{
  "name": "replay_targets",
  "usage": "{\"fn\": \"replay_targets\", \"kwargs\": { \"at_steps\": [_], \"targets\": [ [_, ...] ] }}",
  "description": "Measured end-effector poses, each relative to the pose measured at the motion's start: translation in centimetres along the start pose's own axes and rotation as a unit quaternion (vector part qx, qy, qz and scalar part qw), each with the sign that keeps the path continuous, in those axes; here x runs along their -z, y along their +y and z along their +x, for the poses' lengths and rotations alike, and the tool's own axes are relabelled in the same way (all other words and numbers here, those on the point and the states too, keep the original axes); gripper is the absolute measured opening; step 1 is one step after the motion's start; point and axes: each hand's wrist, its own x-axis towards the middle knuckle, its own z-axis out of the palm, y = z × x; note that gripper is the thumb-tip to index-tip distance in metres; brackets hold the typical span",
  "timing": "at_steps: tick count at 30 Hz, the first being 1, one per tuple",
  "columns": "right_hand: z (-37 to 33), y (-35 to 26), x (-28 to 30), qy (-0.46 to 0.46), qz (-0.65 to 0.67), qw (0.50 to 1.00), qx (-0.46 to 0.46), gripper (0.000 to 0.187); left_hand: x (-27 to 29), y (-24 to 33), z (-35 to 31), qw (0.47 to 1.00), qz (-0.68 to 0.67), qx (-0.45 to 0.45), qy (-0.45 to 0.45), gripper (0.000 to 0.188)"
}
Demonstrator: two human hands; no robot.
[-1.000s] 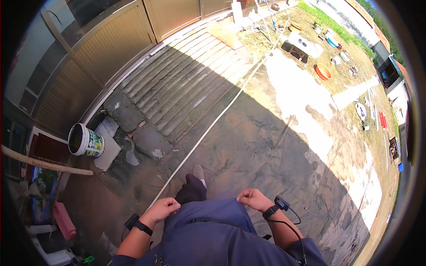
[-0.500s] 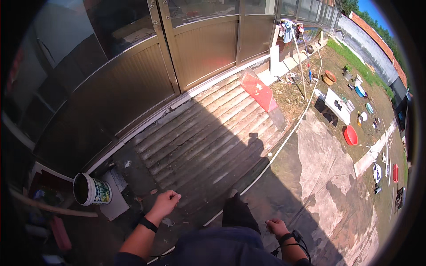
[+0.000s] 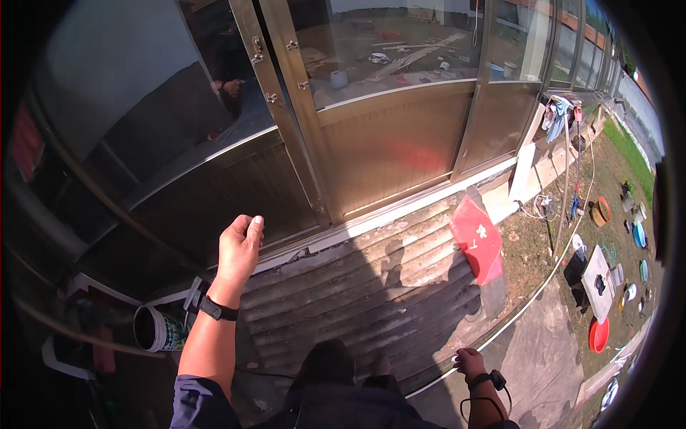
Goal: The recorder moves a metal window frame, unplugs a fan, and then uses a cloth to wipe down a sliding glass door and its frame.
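Note:
My left hand (image 3: pixel 239 248) is raised in front of me with its fingers loosely curled and nothing in it. It is close to the lower metal panel of a glazed sliding door (image 3: pixel 214 193), whether touching I cannot tell. A black band sits on that wrist. My right hand (image 3: pixel 469 362) hangs low beside my hip, fingers curled, holding nothing that I can see, with a black device on its wrist. My dark shoe (image 3: pixel 327 362) stands on grey corrugated sheets (image 3: pixel 371 300) laid along the door's sill.
A white bucket (image 3: pixel 155 329) lies at the lower left by the wall. A red board (image 3: pixel 477 239) rests on the corrugated sheets. A thin white line (image 3: pixel 543 286) runs across the ground. Basins, a white board (image 3: pixel 600 280) and other clutter lie on the grass at right.
The view has swung up from the ground to the glazed door. My left hand has risen from hip height toward the door panel. My right hand stays low.

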Motion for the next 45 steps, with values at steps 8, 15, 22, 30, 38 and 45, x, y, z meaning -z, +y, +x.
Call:
{"fn": "replay_targets", "kwargs": {
  "at_steps": [8,15,22,30,38,45],
  "targets": [
    [7.5,-18.4,-5.6,-0.023,-0.03,0.999,0.021,0.028,-2.3,7.9,22.6,0.972,0.069,-0.167,0.153,0.037],
    [8.2,-26.9,-8.3,-0.031,-0.053,0.996,-0.061,0.027,-2.1,12.9,35.4,0.953,0.149,-0.138,0.226,0.039],
    [12.1,-36.5,-13.2,-0.074,-0.111,0.988,-0.072,0.028,-2.0,13.1,39.2,0.914,0.259,-0.18,0.256,0.034],
    [20.3,-46.8,-18.2,-0.144,-0.2,0.967,-0.064,0.026,-1.4,13.7,39.4,0.898,0.312,-0.208,0.232,0.032],
    [24.3,-57.6,-27.6,-0.285,-0.325,0.9,0.053,0.025,1.0,12.8,38.1,0.896,0.346,-0.124,0.249,0.027],
    [24.5,-58.7,-36.4,-0.341,-0.353,0.871,-0.007,0.025,4.8,11.4,37.1,0.896,0.339,-0.031,0.284,0.017]
  ]
}}
